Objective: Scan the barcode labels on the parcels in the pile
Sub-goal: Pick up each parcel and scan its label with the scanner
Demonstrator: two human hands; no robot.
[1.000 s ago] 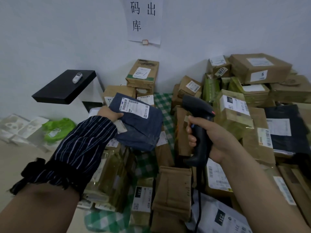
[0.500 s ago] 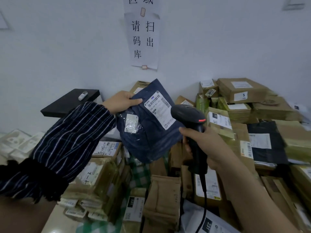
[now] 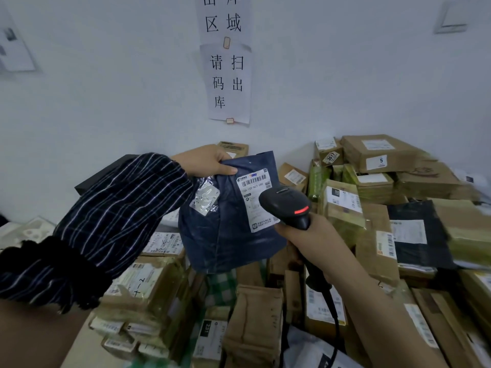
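Our left arm reaches up from the lower left toward the middle, the forearm in a dark striped sleeve (image 3: pixel 106 221). Our left hand (image 3: pixel 206 160) pinches the top corner of the blue parcel (image 3: pixel 225 235), with the thumb on its front and the fingers hidden behind. Our right arm, bare, comes up from the lower right. Our right hand (image 3: pixel 313 235) is curled round the handle of the scanner (image 3: pixel 284 203), the back of the hand toward us, lower than the left hand.
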